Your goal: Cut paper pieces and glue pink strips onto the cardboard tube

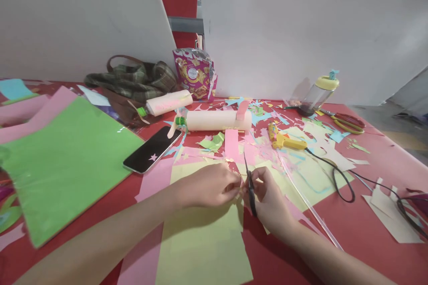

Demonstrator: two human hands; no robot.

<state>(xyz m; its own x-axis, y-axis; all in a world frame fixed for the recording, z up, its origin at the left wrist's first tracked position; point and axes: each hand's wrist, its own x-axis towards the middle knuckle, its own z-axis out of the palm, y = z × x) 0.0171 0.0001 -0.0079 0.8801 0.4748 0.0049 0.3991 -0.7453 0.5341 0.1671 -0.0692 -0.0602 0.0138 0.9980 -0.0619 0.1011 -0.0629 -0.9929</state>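
My right hand (272,205) grips a pair of black scissors (251,193), whose blades point away from me. My left hand (216,187) is closed, its fingertips meeting those of the right hand beside the scissors; whatever they pinch is too small to make out. Under both hands lies a sheet of pale yellow paper (200,240), with pink paper (140,231) below its left side. Just beyond the hands, a cream paper-wrapped bottle (214,120) with a green cap lies on its side, pink strips attached to it.
A phone (152,149) and a green paper pack (73,156) lie left. To the right are a yellow glue gun (287,141) with its cable, pliers (347,124) and a clear jar (316,95). Behind stand a snack bag (195,73) and a plaid bag (133,80). Paper scraps litter the red table.
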